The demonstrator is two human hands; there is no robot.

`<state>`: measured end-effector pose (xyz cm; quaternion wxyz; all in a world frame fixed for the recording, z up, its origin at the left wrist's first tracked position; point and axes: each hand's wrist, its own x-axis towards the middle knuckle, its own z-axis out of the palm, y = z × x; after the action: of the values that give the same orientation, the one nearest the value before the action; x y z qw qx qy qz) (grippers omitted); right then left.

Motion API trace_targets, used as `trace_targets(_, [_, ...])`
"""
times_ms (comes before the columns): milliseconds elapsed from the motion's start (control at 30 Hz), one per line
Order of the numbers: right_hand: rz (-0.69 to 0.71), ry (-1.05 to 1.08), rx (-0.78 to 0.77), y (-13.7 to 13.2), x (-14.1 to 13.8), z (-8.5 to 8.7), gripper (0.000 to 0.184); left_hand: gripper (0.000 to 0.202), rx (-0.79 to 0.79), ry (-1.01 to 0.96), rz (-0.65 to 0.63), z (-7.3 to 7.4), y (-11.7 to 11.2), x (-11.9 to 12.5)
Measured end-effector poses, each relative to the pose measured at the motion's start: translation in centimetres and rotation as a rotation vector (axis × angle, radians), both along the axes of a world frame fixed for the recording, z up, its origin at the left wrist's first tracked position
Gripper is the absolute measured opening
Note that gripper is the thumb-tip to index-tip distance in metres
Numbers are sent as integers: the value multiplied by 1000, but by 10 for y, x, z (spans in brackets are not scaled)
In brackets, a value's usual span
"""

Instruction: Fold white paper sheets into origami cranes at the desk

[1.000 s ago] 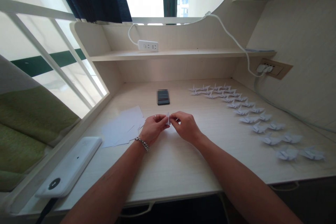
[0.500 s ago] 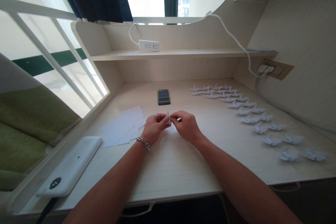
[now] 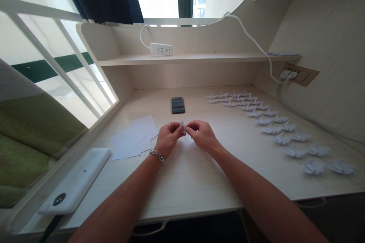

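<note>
Between my fingertips a small folded piece of white paper (image 3: 183, 127) stands upright, mostly hidden by my fingers. My left hand (image 3: 168, 139) pinches it from the left, with a ring on one finger and a chain bracelet (image 3: 157, 156) at the wrist. My right hand (image 3: 202, 135) pinches it from the right. Loose white paper sheets (image 3: 132, 138) lie just left of my left hand. Rows of several folded paper cranes (image 3: 265, 120) stand farther right on the pale wood desk (image 3: 199, 186).
A dark phone (image 3: 177, 105), partly blurred out, lies ahead of my hands. A white power bank (image 3: 75, 180) sits at the left edge. Above the desk are a shelf (image 3: 182, 59) with a power strip (image 3: 161, 49), and a wall socket (image 3: 298, 74) with a white cable. A railing and green cushion lie left.
My left hand has shifted slightly right, closer to the paper, and the view has moved a little. Both hands keep the paper pinched between them.
</note>
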<state>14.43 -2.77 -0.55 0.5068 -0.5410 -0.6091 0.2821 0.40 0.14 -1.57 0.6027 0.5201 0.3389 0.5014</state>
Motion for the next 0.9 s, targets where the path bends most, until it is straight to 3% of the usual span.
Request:
trace_targets(233, [-43,-174,117,-4,-3,1,10,34,3,50,-19,2,-1,3])
trace_targets(467, [75,133,-35,4,-1,-6,18,34,-17,85,30,6,-5,5])
trace_targets(700, [28,-67,28,-1,1,-2,15,35,-9,52,56,8,-7,4])
trace_targets(900, [-24,-68,95,-5,1,6,12,42,-15,-18,87,10,-8,3])
